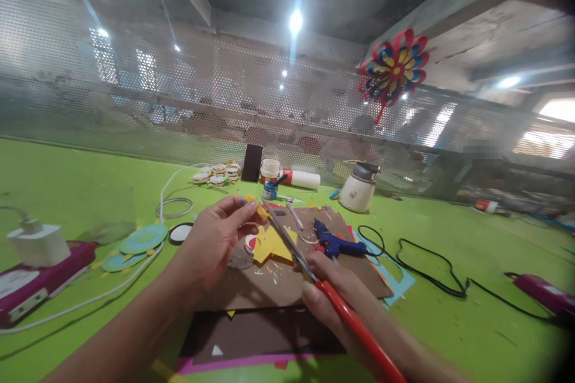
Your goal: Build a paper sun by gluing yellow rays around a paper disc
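Note:
My left hand [222,233] pinches a small yellow paper piece [261,211] between thumb and fingers, above the work board. Wrapped round the red handles of a pair of scissors [335,299] is my right hand [332,284]. The scissor blades point up and left, with their tips right beside the yellow piece; whether they touch it I cannot tell. Below the blades, a larger yellow paper cutout [275,245] with pointed edges lies on the brown cardboard [251,293]. A round clear disc and small paper scraps are partly hidden near my left hand.
A blue glue gun [336,242] rests on the cardboard's right side, its black cord running right. Behind stand a phone [252,163], a paint jar [270,188] and a white jug [359,188]. Purple power strips [49,281] flank the green table, near blue paper discs [144,239].

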`<state>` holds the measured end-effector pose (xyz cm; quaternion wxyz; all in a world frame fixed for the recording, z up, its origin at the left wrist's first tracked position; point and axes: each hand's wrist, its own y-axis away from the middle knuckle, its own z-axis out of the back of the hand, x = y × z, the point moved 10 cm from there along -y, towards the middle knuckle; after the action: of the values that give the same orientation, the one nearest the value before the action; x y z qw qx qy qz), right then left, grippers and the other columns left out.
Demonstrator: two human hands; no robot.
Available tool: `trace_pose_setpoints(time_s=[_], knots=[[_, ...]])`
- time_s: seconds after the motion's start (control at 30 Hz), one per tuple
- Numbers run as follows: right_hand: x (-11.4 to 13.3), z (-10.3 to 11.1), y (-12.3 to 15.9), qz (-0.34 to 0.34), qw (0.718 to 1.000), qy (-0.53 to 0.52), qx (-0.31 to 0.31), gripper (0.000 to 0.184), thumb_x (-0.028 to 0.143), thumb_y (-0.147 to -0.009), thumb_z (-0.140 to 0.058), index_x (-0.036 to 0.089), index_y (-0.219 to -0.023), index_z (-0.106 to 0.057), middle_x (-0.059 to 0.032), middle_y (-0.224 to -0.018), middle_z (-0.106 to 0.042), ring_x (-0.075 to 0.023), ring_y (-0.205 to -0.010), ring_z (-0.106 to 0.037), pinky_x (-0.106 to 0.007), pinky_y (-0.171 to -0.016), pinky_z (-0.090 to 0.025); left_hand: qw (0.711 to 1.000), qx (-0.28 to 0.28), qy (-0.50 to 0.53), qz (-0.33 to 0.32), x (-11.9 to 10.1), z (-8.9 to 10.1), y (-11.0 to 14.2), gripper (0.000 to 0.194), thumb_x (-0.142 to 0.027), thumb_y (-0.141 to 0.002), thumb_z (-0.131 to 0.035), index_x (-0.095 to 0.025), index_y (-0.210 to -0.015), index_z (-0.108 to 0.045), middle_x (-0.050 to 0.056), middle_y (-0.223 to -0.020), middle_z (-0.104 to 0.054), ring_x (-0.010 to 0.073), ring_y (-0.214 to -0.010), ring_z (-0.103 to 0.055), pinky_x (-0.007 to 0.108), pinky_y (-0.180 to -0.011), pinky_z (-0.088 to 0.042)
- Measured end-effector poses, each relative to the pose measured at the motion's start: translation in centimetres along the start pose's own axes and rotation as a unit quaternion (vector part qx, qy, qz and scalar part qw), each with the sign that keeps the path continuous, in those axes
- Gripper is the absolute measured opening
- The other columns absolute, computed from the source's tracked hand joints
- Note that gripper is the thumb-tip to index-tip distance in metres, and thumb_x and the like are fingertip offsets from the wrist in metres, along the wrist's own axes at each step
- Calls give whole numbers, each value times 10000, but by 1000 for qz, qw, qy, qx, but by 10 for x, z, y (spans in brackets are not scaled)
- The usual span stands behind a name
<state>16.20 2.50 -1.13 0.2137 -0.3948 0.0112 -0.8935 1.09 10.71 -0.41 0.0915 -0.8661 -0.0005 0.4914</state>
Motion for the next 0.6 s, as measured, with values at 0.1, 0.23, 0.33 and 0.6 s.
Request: trace_pose_setpoints(time_s=[0.1,0.23,0.33,0.6], knots=[[4,-5,-4,11,1000,-7,3,396,542,-916,-392,181,-1028,-511,-13,-712,-535,-147,-629,-471,-252,-548,-348,1000,-3,4,16,1,-1,2,103,-228,-688,-761,-173,-722,-681,-12,-707,-682,92,-616,-625,200,-615,-503],[5,-5,-6,30,999,-23,-21,431,565,-909,-378,175,-1013,-531,-1,-673,-505,-129,-586,-434,-250,-531,-318,999,-12,-37,6,-1,3,2,106,-257,-708,-740,-166,-713,-687,7,-726,-693,108,-645,-628,207,-622,-502],[1,-5,-6,29,999,-35,-27,456,584,-899,-383,166,-1002,-536,11,-644,-483,-118,-565,-421,-245,-523,-312,997,-13,-74,-10,-1,5,1,140,-288,-713,-731,-155,-709,-689,25,-729,-693,121,-667,-621,220,-638,-498],[-7,-7,-3,25,999,-30,-28,497,618,-895,-365,172,-1023,-541,18,-625,-453,-113,-548,-395,-240,-499,-285,996,-18,-83,12,6,4,1,149,-298,-698,-739,-161,-725,-688,29,-713,-681,138,-662,-623,243,-634,-496]])
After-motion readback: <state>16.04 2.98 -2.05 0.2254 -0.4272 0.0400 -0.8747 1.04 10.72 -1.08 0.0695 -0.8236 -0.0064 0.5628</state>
